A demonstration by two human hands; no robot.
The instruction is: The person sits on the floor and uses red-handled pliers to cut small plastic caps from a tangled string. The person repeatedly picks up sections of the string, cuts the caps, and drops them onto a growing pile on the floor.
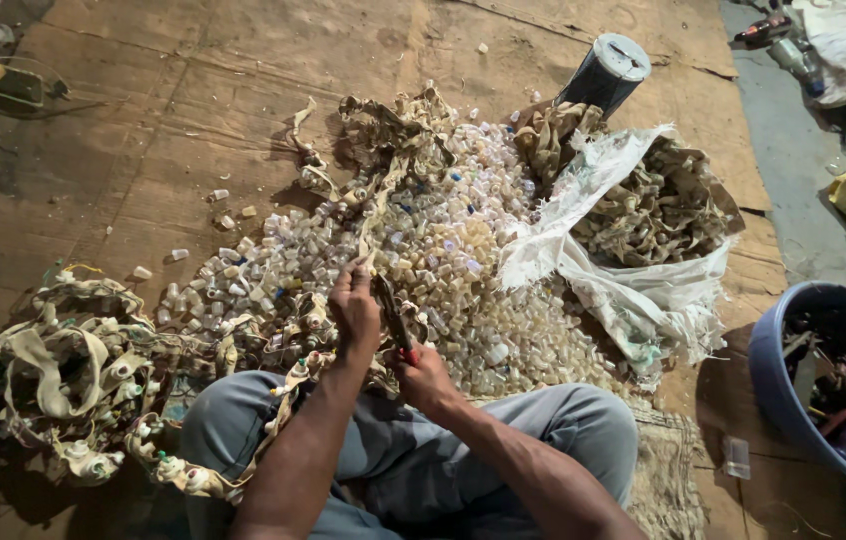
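Dim warm light, bright centre, dark corners, soft shadows, slight blur.

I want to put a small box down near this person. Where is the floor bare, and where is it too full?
Bare brown cardboard lies at upper left, between the pile of small plastic caps and the picture's edge. Another bare strip runs behind the dark cylinder. It is crowded around both hands, by the white sack, the blue tub, and the tangled straps at left.

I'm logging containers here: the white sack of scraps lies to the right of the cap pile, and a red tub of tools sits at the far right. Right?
Not quite: the tub is blue, not red, as the head view shows. The sack does lie right of the cap pile, and the tub holds tools.
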